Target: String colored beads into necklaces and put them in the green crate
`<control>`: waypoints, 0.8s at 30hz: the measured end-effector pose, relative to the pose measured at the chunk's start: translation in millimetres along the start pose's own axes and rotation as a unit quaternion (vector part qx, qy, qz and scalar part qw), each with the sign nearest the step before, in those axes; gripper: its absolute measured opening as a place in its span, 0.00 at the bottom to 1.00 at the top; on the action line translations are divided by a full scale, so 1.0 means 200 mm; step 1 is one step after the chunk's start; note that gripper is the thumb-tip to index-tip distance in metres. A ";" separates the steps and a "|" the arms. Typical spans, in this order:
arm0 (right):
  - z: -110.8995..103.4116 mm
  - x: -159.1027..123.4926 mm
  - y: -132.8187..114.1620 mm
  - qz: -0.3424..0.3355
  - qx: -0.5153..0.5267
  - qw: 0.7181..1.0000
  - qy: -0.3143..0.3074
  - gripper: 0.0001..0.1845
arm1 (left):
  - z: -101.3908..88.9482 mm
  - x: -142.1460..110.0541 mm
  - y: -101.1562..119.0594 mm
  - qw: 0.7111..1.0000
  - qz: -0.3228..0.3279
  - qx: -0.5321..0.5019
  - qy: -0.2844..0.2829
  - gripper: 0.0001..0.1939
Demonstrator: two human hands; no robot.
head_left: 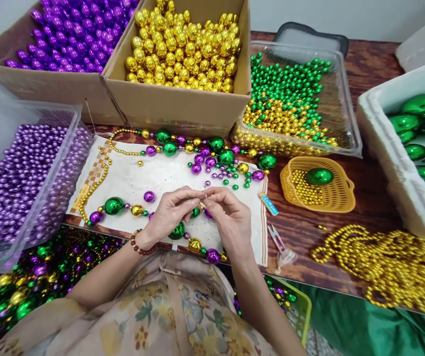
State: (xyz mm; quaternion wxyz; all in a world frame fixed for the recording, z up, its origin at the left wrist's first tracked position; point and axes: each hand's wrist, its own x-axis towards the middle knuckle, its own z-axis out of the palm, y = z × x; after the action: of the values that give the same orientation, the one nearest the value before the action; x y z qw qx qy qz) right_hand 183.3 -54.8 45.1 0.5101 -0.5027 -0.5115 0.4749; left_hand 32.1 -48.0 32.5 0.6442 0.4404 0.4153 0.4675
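Observation:
My left hand [169,212] and my right hand [227,217] meet over a white cloth [160,178], fingers pinched together. A thin needle [206,197] shows at the right fingertips. A small green bead [195,212] sits between the two hands. A strand of green, gold and purple beads [114,206] runs from the left across the cloth, under my hands and down to the cloth's front edge. Loose beads [215,160] lie on the cloth beyond my hands. A beaded bracelet circles my left wrist.
Cardboard boxes of purple [71,34] and gold beads [182,44] stand at the back. Clear tubs hold purple beads [15,178] and green and gold beads [290,104]. An orange basket [318,185], small snips [277,240], gold strands [394,267] and a white box [379,133] of green balls lie right.

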 end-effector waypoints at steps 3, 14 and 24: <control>0.00 0.00 0.00 0.003 0.008 1.000 0.000 0.07 | 0.00 0.00 0.00 1.000 0.013 0.017 -0.002 0.10; 0.00 0.01 0.01 0.020 0.022 1.000 -0.003 0.07 | -0.01 0.00 0.00 0.996 0.061 0.068 -0.019 0.10; 0.00 0.01 0.05 0.043 0.054 0.998 0.002 0.05 | -0.04 0.01 -0.03 0.971 0.159 0.171 -0.041 0.10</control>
State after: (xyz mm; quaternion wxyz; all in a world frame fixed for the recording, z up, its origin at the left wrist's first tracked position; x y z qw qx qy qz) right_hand 184.6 -53.3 35.9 0.5170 -0.4965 -0.4619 0.5223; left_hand 26.0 -46.4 24.1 0.4930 0.6233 0.3869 0.4678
